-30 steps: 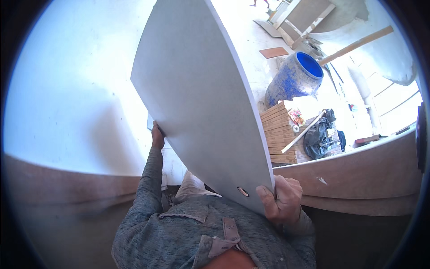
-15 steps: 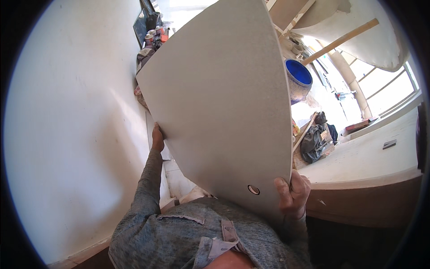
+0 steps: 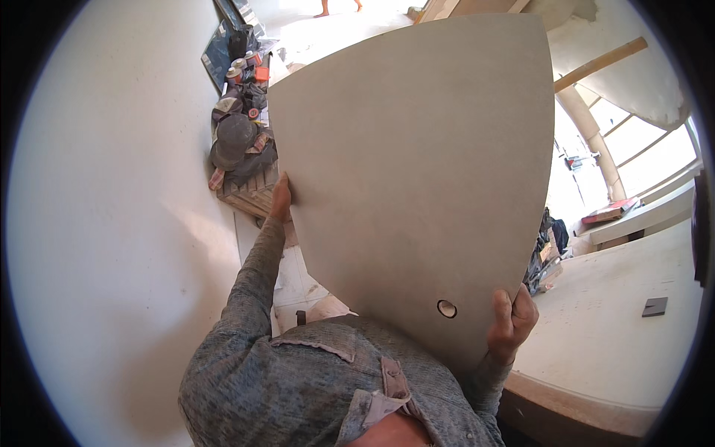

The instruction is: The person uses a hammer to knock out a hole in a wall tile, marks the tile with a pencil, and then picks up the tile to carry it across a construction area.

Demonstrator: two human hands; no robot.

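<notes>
A large, flat grey board (image 3: 417, 156) fills the middle of the view, close in front of my chest. Its far edge is curved, and a small round hole (image 3: 447, 308) goes through it near the lower end. My left hand (image 3: 281, 197) is wrapped round its left edge, the fingers hidden behind it. At the lower right edge, my right hand (image 3: 512, 319) grips with the thumb on the front face and curled fingers beside it. The board's underside is out of sight.
A white wall (image 3: 112, 223) rises along the left. Next to it, a dark cap (image 3: 234, 135) and several cans lie on a wooden crate (image 3: 249, 194). On the right a pale worktop (image 3: 603, 328) bears a small dark block (image 3: 655, 307). Another person's feet (image 3: 339, 10) show far off.
The board has shifted right in my hands' grip, and its far edge has come into view. It now hides the blue-lined pot, while the cap and crate on the left are uncovered.
</notes>
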